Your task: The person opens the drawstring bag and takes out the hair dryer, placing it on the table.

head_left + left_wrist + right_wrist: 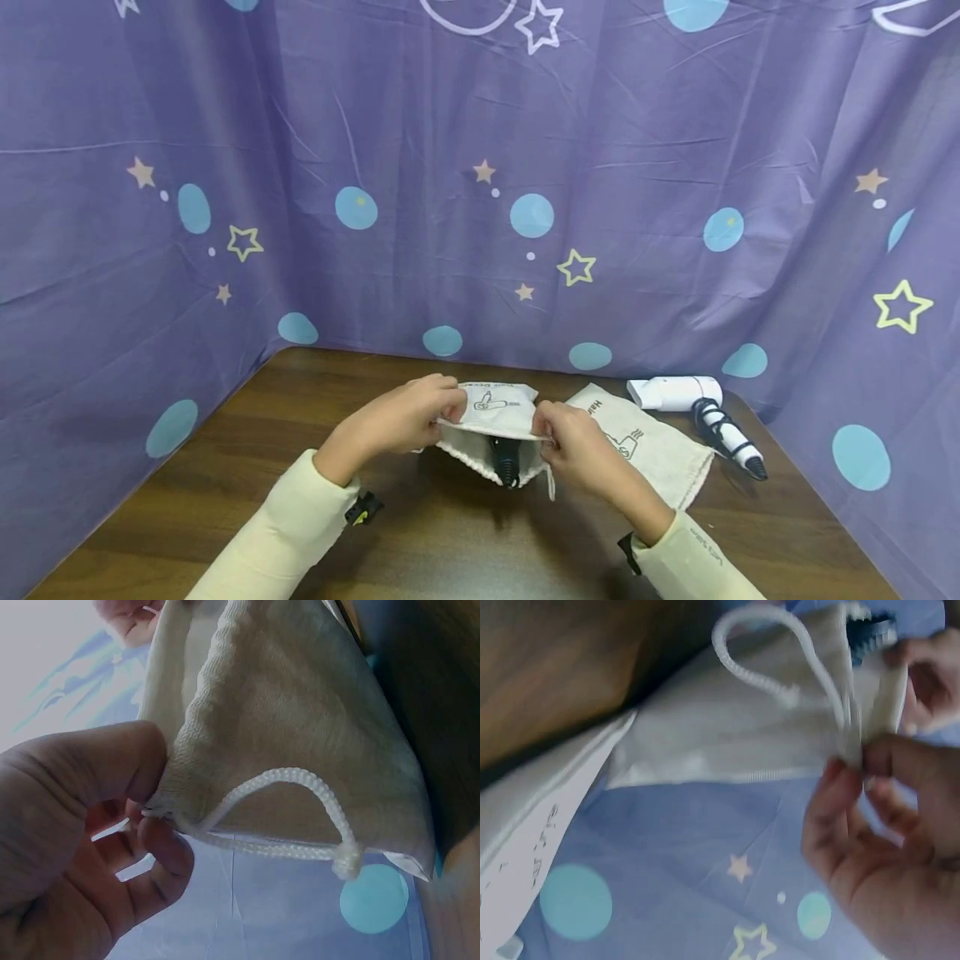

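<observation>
A pale cloth drawstring bag (517, 402) with a printed drawing hangs between my two hands, its mouth spread toward me. My left hand (401, 421) pinches the left corner of the mouth between thumb and fingers, beside a knotted white cord loop (285, 776). At the opposite corner my right hand (577, 442) pinches the rim the same way, where another cord loop (802, 641) sticks out. Inside, a dark handle (507, 460) with a ribbed end points out of the opening; the remainder of that object is hidden in the cloth.
A second printed cloth bag (660, 458) lies flat right of my right hand. Beyond it, at the table's right edge, rests a white hair dryer (681, 393) with black cord around its handle. A purple patterned curtain (450, 250) borders the brown table (322, 392).
</observation>
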{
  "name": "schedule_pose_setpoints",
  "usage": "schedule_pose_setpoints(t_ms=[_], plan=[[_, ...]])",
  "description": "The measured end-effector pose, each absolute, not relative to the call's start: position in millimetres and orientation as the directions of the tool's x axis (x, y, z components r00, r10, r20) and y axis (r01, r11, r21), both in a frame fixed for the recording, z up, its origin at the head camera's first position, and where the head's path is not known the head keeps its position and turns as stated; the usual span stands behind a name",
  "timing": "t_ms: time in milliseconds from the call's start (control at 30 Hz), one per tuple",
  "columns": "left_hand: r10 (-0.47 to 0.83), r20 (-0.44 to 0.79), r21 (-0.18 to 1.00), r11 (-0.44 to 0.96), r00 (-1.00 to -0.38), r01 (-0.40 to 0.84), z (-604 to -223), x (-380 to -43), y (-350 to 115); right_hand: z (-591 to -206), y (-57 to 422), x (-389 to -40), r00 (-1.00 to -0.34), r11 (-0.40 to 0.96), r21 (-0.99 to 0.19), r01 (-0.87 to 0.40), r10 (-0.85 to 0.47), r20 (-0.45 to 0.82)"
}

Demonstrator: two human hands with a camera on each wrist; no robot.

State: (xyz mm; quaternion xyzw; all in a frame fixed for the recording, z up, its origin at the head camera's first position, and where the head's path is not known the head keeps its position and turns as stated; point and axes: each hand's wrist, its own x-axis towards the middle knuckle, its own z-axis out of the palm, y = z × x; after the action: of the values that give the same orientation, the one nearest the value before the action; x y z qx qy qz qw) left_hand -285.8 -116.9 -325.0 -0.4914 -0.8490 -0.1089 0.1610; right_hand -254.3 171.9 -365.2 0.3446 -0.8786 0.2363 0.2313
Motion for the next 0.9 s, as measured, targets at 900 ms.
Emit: schedule_pose_setpoints(t_ms=[900], plan=[[0.895, 0.141, 0.195, 0.394, -0.423, 0.898, -346.7, -291.9, -103.9, -368.2, 185.8, -257.3, -0.578, 0.540, -0.207, -0.816, -0.768, 0.277]])
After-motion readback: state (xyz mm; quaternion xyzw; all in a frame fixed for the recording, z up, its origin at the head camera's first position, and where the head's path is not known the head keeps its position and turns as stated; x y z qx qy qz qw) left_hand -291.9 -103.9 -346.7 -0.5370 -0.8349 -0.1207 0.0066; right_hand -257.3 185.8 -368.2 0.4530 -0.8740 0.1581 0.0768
